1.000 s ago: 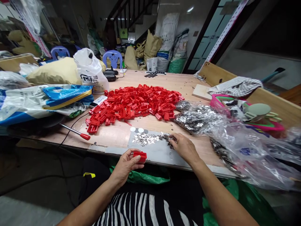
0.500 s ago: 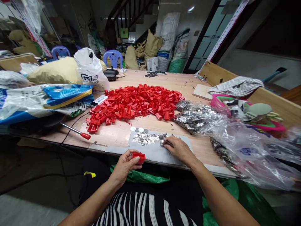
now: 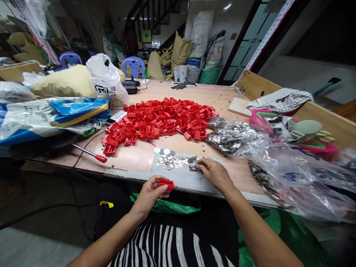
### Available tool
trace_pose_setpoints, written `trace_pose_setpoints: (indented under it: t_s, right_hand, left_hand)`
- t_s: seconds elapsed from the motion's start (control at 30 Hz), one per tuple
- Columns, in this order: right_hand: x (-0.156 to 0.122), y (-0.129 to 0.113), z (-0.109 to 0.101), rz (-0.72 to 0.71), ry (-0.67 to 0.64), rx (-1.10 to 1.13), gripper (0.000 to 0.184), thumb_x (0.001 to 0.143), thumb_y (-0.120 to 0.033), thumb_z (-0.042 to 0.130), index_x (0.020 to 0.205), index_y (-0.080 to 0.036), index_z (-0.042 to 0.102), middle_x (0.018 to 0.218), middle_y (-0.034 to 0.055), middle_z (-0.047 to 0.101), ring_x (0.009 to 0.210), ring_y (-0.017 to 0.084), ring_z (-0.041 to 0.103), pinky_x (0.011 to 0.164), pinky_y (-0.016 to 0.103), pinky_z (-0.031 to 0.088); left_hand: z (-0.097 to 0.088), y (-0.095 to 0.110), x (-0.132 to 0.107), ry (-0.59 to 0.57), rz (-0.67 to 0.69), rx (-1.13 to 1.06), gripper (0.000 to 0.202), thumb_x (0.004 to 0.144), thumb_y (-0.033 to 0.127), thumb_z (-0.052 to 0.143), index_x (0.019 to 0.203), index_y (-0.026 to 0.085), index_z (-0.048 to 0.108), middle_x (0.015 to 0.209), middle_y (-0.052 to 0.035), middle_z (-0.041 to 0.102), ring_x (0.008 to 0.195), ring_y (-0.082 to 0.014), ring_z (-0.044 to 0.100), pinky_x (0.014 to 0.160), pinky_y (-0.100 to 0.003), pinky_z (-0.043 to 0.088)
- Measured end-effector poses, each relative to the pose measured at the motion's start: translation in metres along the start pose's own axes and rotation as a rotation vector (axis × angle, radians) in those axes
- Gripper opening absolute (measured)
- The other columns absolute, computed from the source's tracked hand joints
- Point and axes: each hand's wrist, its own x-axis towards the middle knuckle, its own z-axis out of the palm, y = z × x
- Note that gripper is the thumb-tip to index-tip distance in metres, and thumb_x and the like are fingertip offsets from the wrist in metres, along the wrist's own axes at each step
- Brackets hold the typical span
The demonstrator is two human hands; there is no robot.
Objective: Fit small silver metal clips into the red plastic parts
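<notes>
My left hand [image 3: 152, 193] holds a small red plastic housing [image 3: 166, 184] between thumb and fingers, its hollow side up, just off the table's front edge. Over the grey mat [image 3: 178, 180], my right hand [image 3: 213, 171] has its fingertips pinched together at a little heap of dark metal pieces [image 3: 193, 167]. Whatever sits between those fingertips is too small to make out. Left of that heap lies a spread of shiny flat metal pieces [image 3: 171, 162]. A large pile of red housings [image 3: 167, 118] covers the middle of the table.
Clear plastic bags of metal parts [image 3: 236, 139] lie at the right, beside a pink basket [image 3: 261, 120]. A lever with a red handle [image 3: 100, 158] juts out at the left, near bulky sacks [image 3: 63, 83]. Two white discs [image 3: 166, 151] lie behind the mat.
My right hand has drawn slightly right and up from the dark metal pieces, uncovering more of them. My left hand, still with the red housing, has shifted very slightly.
</notes>
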Motion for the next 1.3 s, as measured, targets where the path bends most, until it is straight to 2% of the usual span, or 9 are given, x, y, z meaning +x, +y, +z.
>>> trace_pose_setpoints:
  t_s: [0.13,0.27,0.4,0.53,0.8,0.93,1.17,1.3]
  right_hand:
    - [-0.002,0.003,0.000,0.027,0.016,-0.053,0.019,0.087,-0.024,0.051,0.098,-0.026,0.066,0.101,0.0025,0.071,0.088,0.020,0.065,0.071,0.029,0.045]
    - [-0.004,0.003,0.002,-0.079,-0.017,-0.047,0.021,0.087,-0.021,0.051,0.102,-0.025,0.065,0.108,0.0029,0.067,0.094,0.019,0.063,0.077,0.029,0.046]
    - [-0.005,-0.003,0.008,-0.125,-0.072,-0.178,0.023,0.087,-0.021,0.052,0.106,-0.027,0.064,0.110,0.0030,0.065,0.097,0.020,0.061,0.073,0.028,0.046]
    - [-0.004,-0.009,0.011,-0.099,-0.071,-0.215,0.021,0.090,-0.026,0.050,0.106,-0.025,0.064,0.106,0.0042,0.066,0.093,0.020,0.062,0.072,0.029,0.046]
    - [0.000,-0.004,0.005,-0.058,-0.096,-0.053,0.022,0.091,-0.030,0.046,0.096,-0.024,0.067,0.100,0.0032,0.070,0.088,0.019,0.063,0.073,0.028,0.044]
    - [-0.002,-0.004,0.001,-0.006,-0.085,-0.099,0.019,0.090,-0.029,0.048,0.093,-0.024,0.066,0.096,0.0035,0.070,0.085,0.019,0.063,0.070,0.027,0.042]
    - [-0.007,-0.016,0.005,-0.057,-0.089,-0.107,0.015,0.086,-0.033,0.056,0.096,-0.024,0.063,0.098,0.0022,0.068,0.084,0.018,0.062,0.066,0.026,0.039]
    - [-0.003,-0.014,0.007,-0.023,-0.108,-0.155,0.015,0.089,-0.029,0.051,0.092,-0.023,0.064,0.096,0.0033,0.068,0.084,0.018,0.062,0.066,0.027,0.037]
  left_hand:
    - [0.000,0.001,-0.001,0.017,-0.004,-0.004,0.041,0.070,0.035,0.076,0.101,0.015,0.058,0.092,-0.0083,0.071,0.086,-0.0210,0.068,0.074,-0.032,0.055]
    - [0.003,0.000,-0.001,0.033,-0.017,-0.015,0.045,0.065,0.036,0.079,0.099,0.014,0.059,0.090,-0.0085,0.072,0.084,-0.0217,0.068,0.073,-0.032,0.055]
    - [0.004,-0.002,0.000,0.012,-0.019,-0.002,0.044,0.067,0.036,0.078,0.100,0.015,0.058,0.091,-0.0093,0.072,0.084,-0.0214,0.068,0.073,-0.032,0.055]
    - [0.002,-0.002,0.000,0.008,-0.013,0.008,0.042,0.069,0.036,0.076,0.101,0.014,0.057,0.092,-0.0094,0.072,0.084,-0.0206,0.068,0.074,-0.032,0.055]
    - [0.003,-0.001,-0.001,0.015,-0.018,0.010,0.042,0.070,0.035,0.076,0.101,0.014,0.056,0.092,-0.0090,0.072,0.084,-0.0200,0.068,0.073,-0.031,0.055]
    - [0.004,-0.001,-0.001,0.011,-0.020,0.007,0.043,0.069,0.035,0.076,0.101,0.014,0.056,0.091,-0.0090,0.072,0.082,-0.0193,0.068,0.073,-0.031,0.055]
    - [0.005,-0.001,-0.001,0.004,-0.029,0.022,0.042,0.070,0.034,0.076,0.101,0.014,0.056,0.091,-0.0076,0.071,0.083,-0.0177,0.067,0.073,-0.030,0.055]
    - [0.005,-0.001,-0.001,0.006,-0.030,0.024,0.042,0.070,0.035,0.076,0.101,0.014,0.055,0.091,-0.0076,0.071,0.082,-0.0176,0.067,0.073,-0.030,0.055]
